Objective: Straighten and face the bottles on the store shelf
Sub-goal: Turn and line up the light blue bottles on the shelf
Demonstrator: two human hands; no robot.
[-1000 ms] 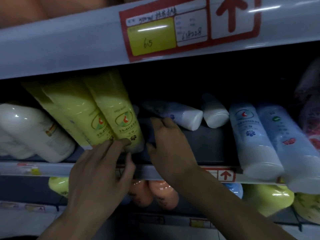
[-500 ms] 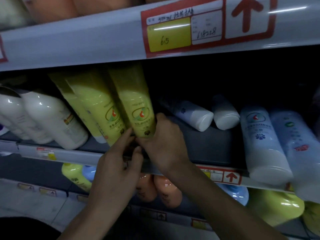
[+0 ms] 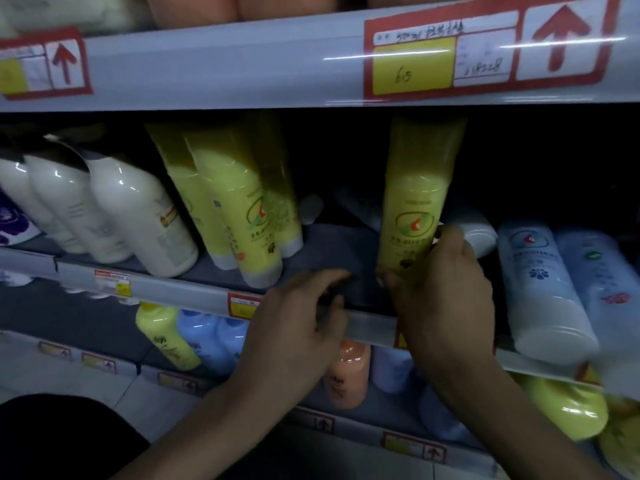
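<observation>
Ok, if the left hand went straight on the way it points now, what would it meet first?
Likely nothing near: the left hand points into the bare shelf gap left of the yellow bottle the right hand grips. A pale lying bottle sits farther back; depth unclear.

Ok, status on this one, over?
Right hand grips yellow bottle, near upright, label forward. Left hand at shelf edge, holding nothing. White bottle lying behind.

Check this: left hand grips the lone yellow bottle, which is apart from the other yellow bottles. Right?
Wrong hand. The head view shows the right hand gripping the lone yellow bottle; the left hand is down at the shelf edge. The rest holds: that bottle is apart from the other yellow bottles.
</observation>
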